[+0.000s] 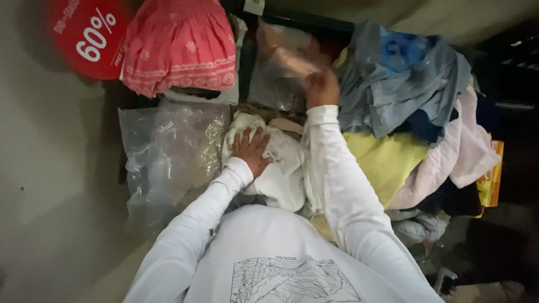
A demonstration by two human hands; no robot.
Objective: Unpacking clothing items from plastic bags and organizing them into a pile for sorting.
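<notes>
While the left hand [252,150] presses the white cloth [281,168], the clear bag [281,62] sits in the right hand's [321,87] grip.

My sleeves [337,185] are plain white, and the white top I wear carries a thin black line drawing [292,280] at the bottom of the frame. Under my left hand [252,150] lies a crumpled white cloth [281,168]. At upper left hangs a round red sign [84,36] with white print, beside it a pink dress [179,47] with paler pink embroidered bands and small flowers. The plastic bags [168,151] at centre left are clear and glossy. To the right are piled a grey-blue garment [404,84] with a bright blue patch, a pale yellow one [384,160] and a light pink one [460,148]. A yellow-orange package [491,179] shows at the right edge.
</notes>
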